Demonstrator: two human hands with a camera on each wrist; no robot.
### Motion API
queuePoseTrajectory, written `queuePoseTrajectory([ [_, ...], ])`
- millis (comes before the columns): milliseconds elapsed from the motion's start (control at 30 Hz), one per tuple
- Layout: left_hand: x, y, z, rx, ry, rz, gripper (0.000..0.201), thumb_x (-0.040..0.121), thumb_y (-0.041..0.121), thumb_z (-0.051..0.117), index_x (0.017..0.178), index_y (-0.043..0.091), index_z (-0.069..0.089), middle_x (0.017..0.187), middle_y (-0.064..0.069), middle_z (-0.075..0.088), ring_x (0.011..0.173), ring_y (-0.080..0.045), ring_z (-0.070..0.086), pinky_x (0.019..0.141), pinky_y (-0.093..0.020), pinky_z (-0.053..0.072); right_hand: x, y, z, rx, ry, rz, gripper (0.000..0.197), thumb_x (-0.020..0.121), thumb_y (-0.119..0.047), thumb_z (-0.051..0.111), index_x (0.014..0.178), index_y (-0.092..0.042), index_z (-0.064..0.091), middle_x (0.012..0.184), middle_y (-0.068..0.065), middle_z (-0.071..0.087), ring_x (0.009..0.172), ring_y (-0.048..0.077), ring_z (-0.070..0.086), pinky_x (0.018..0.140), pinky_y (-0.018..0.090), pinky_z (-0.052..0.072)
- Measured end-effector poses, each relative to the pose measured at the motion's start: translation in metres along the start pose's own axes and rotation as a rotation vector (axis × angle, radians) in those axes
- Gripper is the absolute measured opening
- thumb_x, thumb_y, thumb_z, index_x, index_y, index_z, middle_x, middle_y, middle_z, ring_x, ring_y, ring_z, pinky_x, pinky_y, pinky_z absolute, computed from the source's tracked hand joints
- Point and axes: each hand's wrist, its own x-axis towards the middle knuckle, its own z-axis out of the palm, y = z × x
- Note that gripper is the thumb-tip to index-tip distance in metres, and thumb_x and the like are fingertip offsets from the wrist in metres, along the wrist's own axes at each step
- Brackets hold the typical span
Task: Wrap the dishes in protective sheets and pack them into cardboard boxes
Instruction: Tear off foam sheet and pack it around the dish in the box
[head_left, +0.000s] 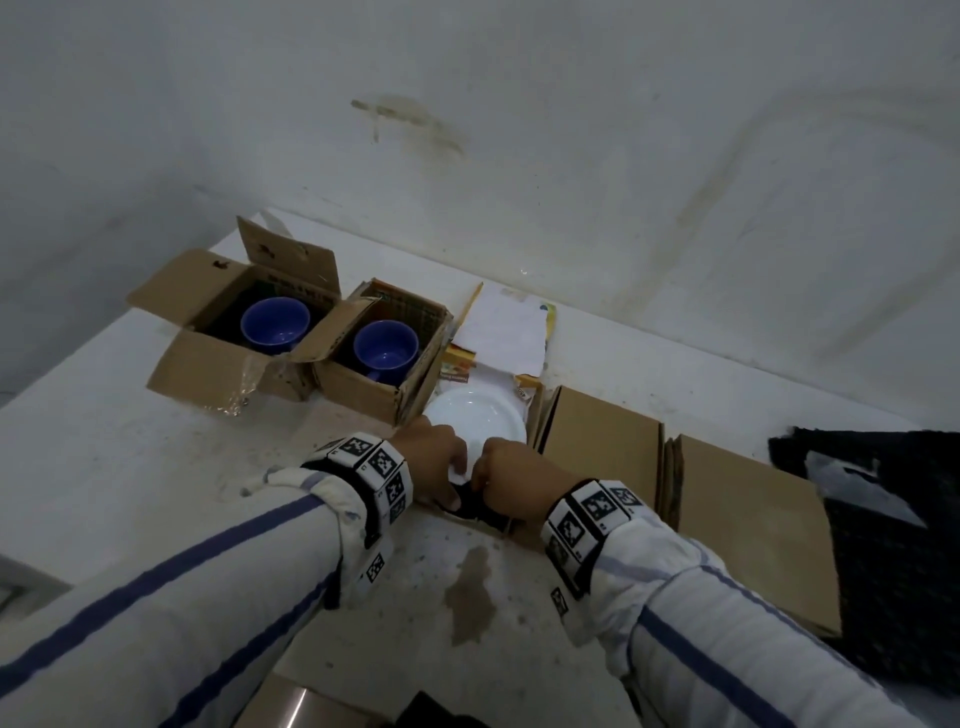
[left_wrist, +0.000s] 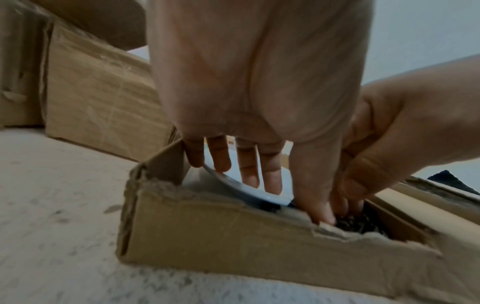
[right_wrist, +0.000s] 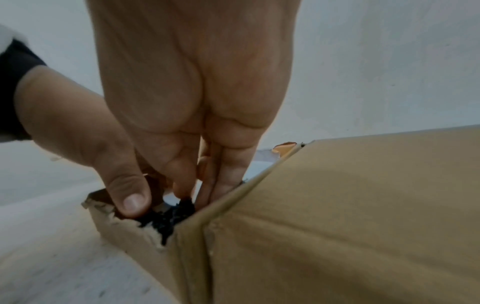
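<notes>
A white plate lies in a low open cardboard box with a torn near wall. A dark protective sheet bunches under the plate's near rim. My left hand lays straight fingers on the plate's top. Its thumb presses down on the sheet by the torn wall. My right hand reaches into the box's near right corner and pinches the dark sheet there. Its fingertips are partly hidden.
Two open boxes, each with a blue mug, stand at the back left. Papers lie behind the plate's box. Flat cardboard pieces lie to the right, then dark sheets. A brown stain marks the table.
</notes>
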Motion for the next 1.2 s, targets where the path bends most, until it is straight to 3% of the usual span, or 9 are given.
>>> queuePoseTrajectory([
  [100, 0.001, 0.006, -0.003, 0.043, 0.008, -0.018, 0.043, 0.081, 0.038, 0.069, 0.12, 0.024, 0.058, 0.127, -0.004, 0.049, 0.121, -0.027, 0.04, 0.099, -0.032, 0.039, -0.008, 0.004, -0.004, 0.089, 0.063, 0.007, 0.027, 0.089, -0.008, 0.052, 0.109, -0.009, 0.07, 0.117, 0.012, 0.056, 0.106, 0.027, 0.056, 0.091, 0.029, 0.046],
  [267, 0.011, 0.052, -0.033, -0.059, 0.157, 0.013, 0.028, 0.09, 0.029, 0.056, 0.115, 0.02, 0.064, 0.124, -0.007, 0.055, 0.116, -0.028, 0.051, 0.096, -0.034, 0.044, -0.044, 0.042, -0.032, 0.395, 0.41, 0.182, 0.027, 0.09, -0.006, 0.048, 0.106, -0.01, 0.07, 0.117, 0.007, 0.064, 0.107, 0.02, 0.057, 0.084, 0.02, 0.038],
  [367, 0.031, 0.103, -0.05, -0.218, 0.215, 0.093, 0.025, 0.092, 0.021, 0.05, 0.109, 0.009, 0.063, 0.116, -0.011, 0.06, 0.108, -0.028, 0.056, 0.091, -0.035, 0.046, -0.078, 0.078, -0.044, 0.455, 0.509, 0.332, 0.027, 0.09, -0.007, 0.047, 0.104, -0.012, 0.069, 0.118, 0.006, 0.063, 0.109, 0.022, 0.057, 0.087, 0.024, 0.042],
  [600, 0.079, 0.246, -0.046, -0.4, 0.172, 0.243, 0.02, 0.091, 0.021, 0.054, 0.109, 0.019, 0.061, 0.121, -0.004, 0.056, 0.108, -0.022, 0.055, 0.091, -0.032, 0.045, -0.181, 0.196, -0.033, 0.517, 0.739, 0.682, 0.023, 0.087, -0.006, 0.051, 0.1, -0.008, 0.07, 0.109, 0.008, 0.065, 0.106, 0.023, 0.058, 0.084, 0.023, 0.04],
  [667, 0.086, 0.282, -0.04, -0.397, 0.152, 0.27, 0.023, 0.091, 0.019, 0.053, 0.113, 0.018, 0.061, 0.123, -0.005, 0.054, 0.112, -0.023, 0.053, 0.094, -0.032, 0.044, -0.208, 0.232, -0.019, 0.467, 0.716, 0.796, 0.018, 0.085, -0.006, 0.05, 0.088, -0.008, 0.068, 0.095, 0.011, 0.063, 0.1, 0.029, 0.061, 0.074, 0.026, 0.043],
  [733, 0.091, 0.31, -0.032, -0.385, 0.131, 0.287, 0.024, 0.092, 0.019, 0.051, 0.115, 0.018, 0.06, 0.125, -0.006, 0.05, 0.114, -0.024, 0.051, 0.095, -0.032, 0.042, -0.228, 0.257, -0.003, 0.33, 0.55, 0.91, 0.012, 0.083, -0.011, 0.05, 0.083, -0.01, 0.061, 0.098, 0.016, 0.054, 0.105, 0.036, 0.056, 0.078, 0.036, 0.048],
  [833, 0.1, 0.339, -0.021, -0.343, 0.106, 0.304, 0.023, 0.092, 0.018, 0.049, 0.113, 0.018, 0.06, 0.125, -0.007, 0.049, 0.113, -0.026, 0.05, 0.094, -0.034, 0.043, -0.242, 0.277, 0.024, 0.19, 0.247, 0.962, 0.039, 0.09, -0.025, 0.054, 0.127, -0.013, 0.046, 0.132, 0.014, 0.036, 0.125, 0.036, 0.036, 0.099, 0.044, 0.041],
  [1067, 0.111, 0.351, -0.006, -0.252, 0.153, 0.312, 0.021, 0.089, 0.02, 0.052, 0.105, 0.027, 0.064, 0.12, -0.004, 0.057, 0.11, -0.025, 0.053, 0.097, -0.035, 0.043, -0.25, 0.294, 0.034, 0.133, 0.344, 0.788, 0.025, 0.093, -0.018, 0.05, 0.111, -0.01, 0.065, 0.116, 0.014, 0.054, 0.11, 0.034, 0.054, 0.088, 0.034, 0.046],
  [1200, 0.1, 0.358, -0.01, -0.504, 0.114, 0.35, 0.033, 0.087, 0.023, 0.063, 0.119, 0.02, 0.056, 0.124, -0.002, 0.054, 0.111, -0.019, 0.053, 0.095, -0.031, 0.043, -0.264, 0.294, -0.005, 0.307, 0.443, 0.79, 0.023, 0.089, -0.02, 0.058, 0.103, -0.009, 0.072, 0.11, 0.012, 0.068, 0.105, 0.026, 0.061, 0.088, 0.027, 0.045],
])
